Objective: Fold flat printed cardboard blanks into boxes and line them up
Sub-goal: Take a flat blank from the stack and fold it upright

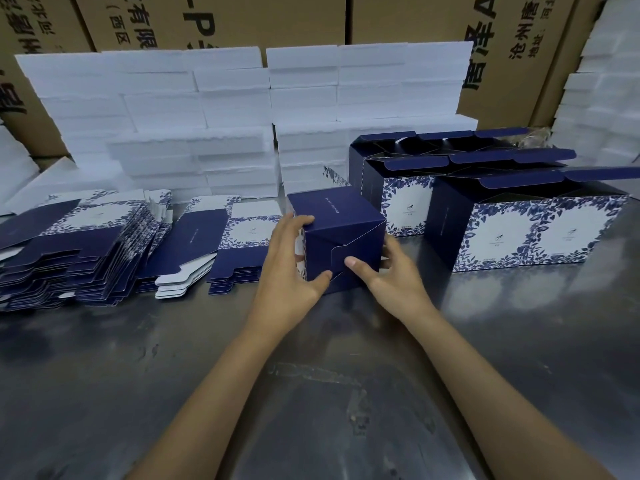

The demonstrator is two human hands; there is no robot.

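The left hand's fingers [304, 221] curl over the upper left edge of a dark blue box [341, 237], and its thumb presses against the lower part of the face turned toward the camera. The left hand [289, 268] thus clasps the box from the left side. The right hand [391, 275] meets it from the right: its thumb lies flat on the interlocking bottom flaps, while its other fingers reach round the box's right side, where they are partly hidden. Both hands hold the box between them, tipped on its side so that its folded base faces the person, with its lower edge on or just above the grey metal surface [207, 358]; which of the two cannot be told.

Just right of the held box stand finished boxes [526, 233], white panels framed with blue leaf print, in rows with their top flaps open and upright. To the left lie flat blanks [221, 237] in a low pile, and farther left a larger, fanned pile of blanks [86, 247] spreads across the surface. Behind these rise stacks of white foam-like blocks [235, 116], and behind those stand brown cartons [214, 19] printed with black characters.
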